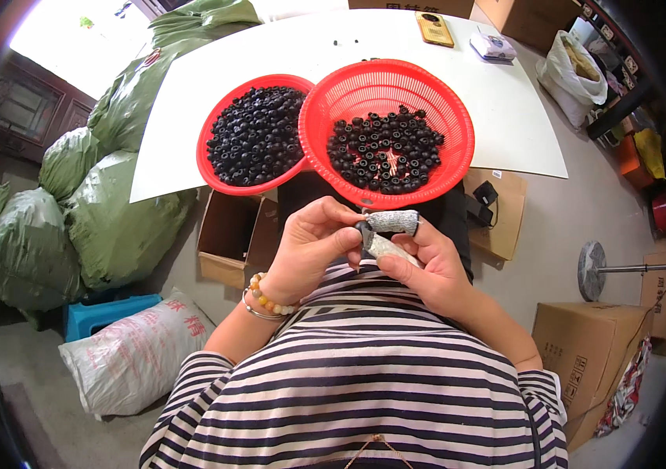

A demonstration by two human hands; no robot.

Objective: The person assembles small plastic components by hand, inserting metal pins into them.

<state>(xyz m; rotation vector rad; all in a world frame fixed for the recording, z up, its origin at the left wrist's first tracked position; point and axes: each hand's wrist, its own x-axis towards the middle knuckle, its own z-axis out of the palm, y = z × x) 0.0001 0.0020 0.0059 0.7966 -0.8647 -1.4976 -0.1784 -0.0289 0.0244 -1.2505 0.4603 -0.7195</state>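
Black-striped shirt (395,352) nearest; just beyond, pinched black piece (365,229) in left hand (311,244), against finger covers (394,222) on right hand (434,267), its grip unclear. Could have dropped it through scant fingertip hold. Further out, saw red basket (384,74) overlapping red tub (247,188); could have spilled both by bumping.

A single wide fisheye camera on the wearer's head looks steeply down over a striped shirt (364,367), the left hand (311,241) and right hand (436,270) close below, the white table (509,117) farther out, straight lines bending toward the view's rim
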